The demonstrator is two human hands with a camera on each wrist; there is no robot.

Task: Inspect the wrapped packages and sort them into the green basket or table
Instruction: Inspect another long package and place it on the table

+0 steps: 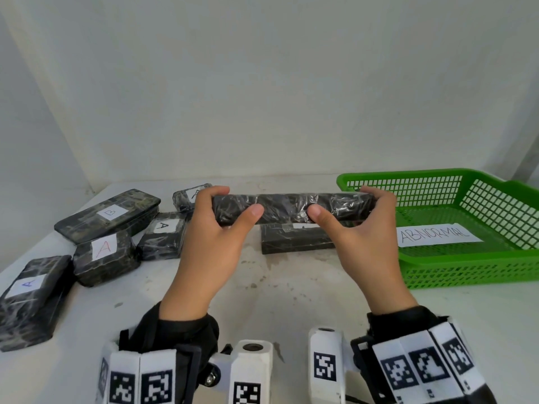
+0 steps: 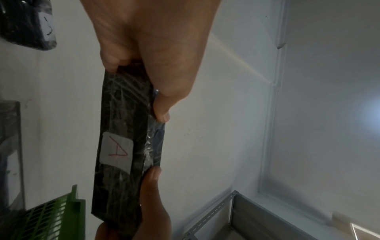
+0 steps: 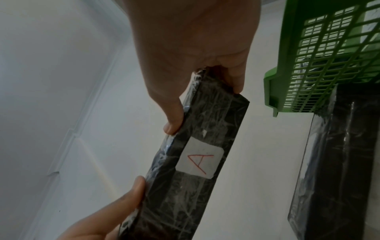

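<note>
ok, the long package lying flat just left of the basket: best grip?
Judging by pose: take the long package across its narrow width near mid-length, from above. It lies flat on the table, long sides exposed; the green basket crowds its right end.

Seven wrapped packages in sight: one long package (image 1: 291, 207) up off the worktop (image 1: 262, 287), held between two hands, the left hand (image 1: 214, 243) and the right hand (image 1: 367, 246), and six lying on the worktop. Five of those cluster toward the left edge: one B-labelled package (image 1: 108, 215) and four A-labelled packages (image 1: 105, 258) (image 1: 29, 298) (image 1: 163, 236) (image 1: 189, 196). The sixth package (image 1: 294, 239) lies mid-worktop. One green basket (image 1: 466, 275) at the right edge, with one paper sign (image 1: 437, 234) in it.
</note>
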